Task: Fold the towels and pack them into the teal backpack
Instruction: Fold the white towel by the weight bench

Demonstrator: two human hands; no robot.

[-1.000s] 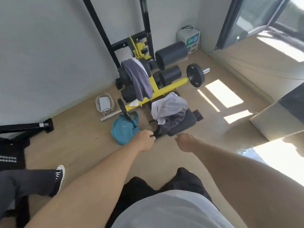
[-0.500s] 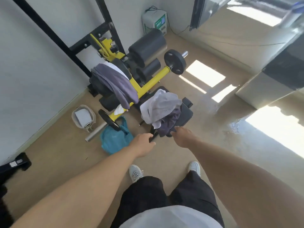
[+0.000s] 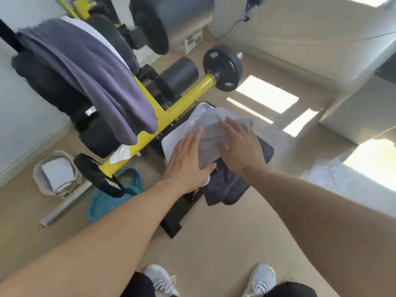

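both shoes (image 3: 159, 279) at 6 o'clock, person standing over the bench pad (image 3: 264, 150). left hand (image 3: 186, 159) just left of centre, fingers straight and spread, palm flat on the white towel (image 3: 205, 123). right hand (image 3: 240, 144) just right of centre, fingers also straight, pressing the same towel from its right side, nothing pinched by either hand. dark grey towel (image 3: 222, 183) lies under the white one and hangs off the pad's near edge toward 6. teal backpack (image 3: 111, 200) on the floor at 8 o'clock, partly under a weight plate (image 3: 96, 174), mouth hard to read (looks slumped). purple towel (image 3: 90, 78) draped over the yellow frame (image 3: 171, 106) at 10 to 11 o'clock, far weight plate (image 3: 222, 67) at 12 to 1

risks, as judgement: smoothing the white towel could drag the grey one off the edge onto the floor since it already overhangs; pad is narrow so a fold may slide off; backpack pinned by the plate could snag when pulled out

vs half a second ago: both hands were at the pad's near end, left curled by the frame, now flat on top of the towel; view is closer and lower
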